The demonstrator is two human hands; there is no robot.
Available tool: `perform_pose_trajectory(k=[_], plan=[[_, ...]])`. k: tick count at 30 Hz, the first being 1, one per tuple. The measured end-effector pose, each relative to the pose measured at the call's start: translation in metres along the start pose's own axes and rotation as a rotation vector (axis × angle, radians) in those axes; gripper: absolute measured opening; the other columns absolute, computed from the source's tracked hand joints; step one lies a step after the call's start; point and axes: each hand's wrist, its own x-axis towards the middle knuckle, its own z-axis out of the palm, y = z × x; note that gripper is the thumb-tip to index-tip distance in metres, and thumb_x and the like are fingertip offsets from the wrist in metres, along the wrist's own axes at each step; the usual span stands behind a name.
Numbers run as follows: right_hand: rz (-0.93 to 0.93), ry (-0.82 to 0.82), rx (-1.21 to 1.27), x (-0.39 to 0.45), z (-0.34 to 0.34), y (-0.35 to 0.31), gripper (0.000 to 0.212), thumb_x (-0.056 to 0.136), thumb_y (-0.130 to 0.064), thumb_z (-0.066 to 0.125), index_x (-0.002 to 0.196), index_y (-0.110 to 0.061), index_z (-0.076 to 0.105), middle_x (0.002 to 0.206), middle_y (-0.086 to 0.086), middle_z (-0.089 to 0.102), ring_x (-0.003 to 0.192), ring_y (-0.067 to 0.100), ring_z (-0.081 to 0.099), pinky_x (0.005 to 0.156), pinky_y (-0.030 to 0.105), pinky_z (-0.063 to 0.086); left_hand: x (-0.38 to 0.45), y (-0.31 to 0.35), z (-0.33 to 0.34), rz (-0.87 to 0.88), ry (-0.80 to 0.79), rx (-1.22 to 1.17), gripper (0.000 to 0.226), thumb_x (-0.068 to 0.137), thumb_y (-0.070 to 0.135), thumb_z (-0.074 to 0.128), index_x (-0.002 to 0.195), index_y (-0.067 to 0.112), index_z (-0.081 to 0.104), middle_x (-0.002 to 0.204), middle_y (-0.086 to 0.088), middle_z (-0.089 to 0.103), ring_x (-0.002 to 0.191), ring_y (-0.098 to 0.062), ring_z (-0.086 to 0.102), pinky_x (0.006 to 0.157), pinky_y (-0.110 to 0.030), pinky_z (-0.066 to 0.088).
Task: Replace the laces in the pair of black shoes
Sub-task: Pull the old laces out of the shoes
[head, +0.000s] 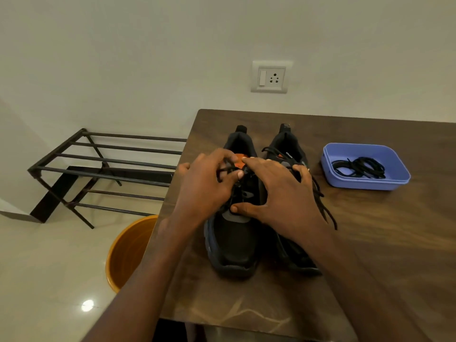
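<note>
Two black shoes stand side by side on the wooden table (pixel 370 243), toes toward me. The left shoe (pixel 234 248) has an orange patch on its tongue. My left hand (pixel 204 186) pinches the black lace at the top of this shoe, fingers curled round it. My right hand (pixel 274 193) lies spread over both shoes, thumb pressing the left shoe's lace area, fingers touching the right shoe (pixel 293 253). The right shoe's untied lace (pixel 323 206) trails over its side onto the table. A coil of black laces (pixel 357 167) lies in a blue tray (pixel 345 182).
The table's left edge runs close beside the left shoe. Below it on the tiled floor stands an orange bucket (pixel 128 250). A dark metal shoe rack (pixel 98 169) stands against the wall at left. A wall socket (pixel 270 77) is above the table.
</note>
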Motion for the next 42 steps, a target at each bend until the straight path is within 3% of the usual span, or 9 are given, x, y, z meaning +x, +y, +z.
perform_pose_trajectory(k=[4,7,10,15,17,23,29,37,42], plan=[[-0.014,0.005,-0.011,-0.001,-0.001,0.001,0.094,0.078,-0.079,0.063,0.157,-0.048,0.023,0.165,-0.022,0.026,0.154,0.007,0.018,0.123,0.054,-0.002,-0.001,-0.004,0.003,0.144,0.158,0.269,0.008,0.098,0.031,0.065,0.104,0.033,0.071,0.099,0.016,0.067,0.1,-0.009,0.058,0.094,-0.038,0.029],[-0.007,0.005,0.022,-0.002,-0.004,0.001,0.094,0.075,-0.079,0.066,0.154,-0.048,0.027,0.163,-0.022,0.03,0.153,0.005,0.021,0.123,0.051,-0.001,0.003,0.006,0.0,-0.032,0.24,-0.31,0.011,0.102,0.015,0.062,0.097,0.019,0.071,0.088,0.008,0.071,0.086,-0.006,0.067,0.084,-0.033,0.054],[-0.014,0.003,0.027,-0.002,-0.005,0.001,0.094,0.075,-0.079,0.066,0.154,-0.049,0.027,0.162,-0.022,0.031,0.152,0.005,0.021,0.123,0.05,-0.001,0.006,0.015,-0.006,-0.168,0.25,-0.748,0.012,0.105,0.007,0.054,0.101,0.002,0.064,0.079,-0.005,0.065,0.065,-0.01,0.062,0.062,-0.018,0.05],[-0.009,0.042,0.033,-0.001,-0.002,0.0,0.091,0.075,-0.079,0.066,0.152,-0.05,0.028,0.16,-0.021,0.035,0.151,0.007,0.026,0.123,0.049,0.001,0.002,-0.007,0.001,0.098,0.07,0.048,0.021,0.096,0.027,0.07,0.116,0.023,0.067,0.101,0.012,0.054,0.085,-0.002,0.057,0.073,-0.025,0.056],[-0.005,0.043,0.034,-0.001,-0.002,-0.001,0.091,0.075,-0.079,0.066,0.152,-0.049,0.03,0.16,-0.021,0.036,0.151,0.007,0.027,0.123,0.049,0.0,0.001,-0.005,0.002,0.151,0.164,0.102,0.008,0.097,0.023,0.066,0.103,0.019,0.07,0.097,0.008,0.057,0.083,-0.007,0.058,0.071,-0.031,0.056],[0.013,0.027,0.03,-0.001,-0.003,-0.001,0.094,0.073,-0.082,0.065,0.153,-0.048,0.029,0.161,-0.021,0.035,0.151,0.006,0.026,0.124,0.048,0.0,0.009,0.016,-0.028,-0.142,0.38,-0.883,0.015,0.11,0.014,0.045,0.1,0.017,0.055,0.098,-0.005,0.074,0.088,-0.02,0.071,0.058,-0.025,0.045],[0.016,0.047,0.031,0.0,0.002,0.0,0.092,0.074,-0.084,0.062,0.152,-0.049,0.029,0.16,-0.022,0.036,0.151,0.006,0.027,0.125,0.051,0.001,0.001,-0.011,-0.002,0.085,0.023,-0.053,0.02,0.094,0.027,0.074,0.112,0.025,0.065,0.107,0.007,0.053,0.096,-0.003,0.057,0.08,-0.019,0.054],[0.019,0.039,0.034,0.0,0.001,-0.001,0.091,0.075,-0.082,0.063,0.153,-0.05,0.028,0.161,-0.023,0.034,0.151,0.004,0.026,0.125,0.049,-0.002,0.002,-0.006,0.002,0.118,0.133,0.225,0.013,0.095,0.02,0.053,0.092,0.031,0.059,0.1,0.015,0.052,0.103,-0.008,0.043,0.089,-0.035,0.038],[0.019,0.024,0.06,-0.001,-0.004,-0.002,0.092,0.075,-0.081,0.065,0.153,-0.05,0.028,0.161,-0.023,0.034,0.151,0.003,0.025,0.126,0.049,-0.001,0.009,0.012,-0.017,-0.248,0.331,-0.963,0.027,0.113,0.021,0.035,0.104,0.013,0.059,0.097,-0.004,0.074,0.097,-0.018,0.07,0.087,-0.03,0.057]])
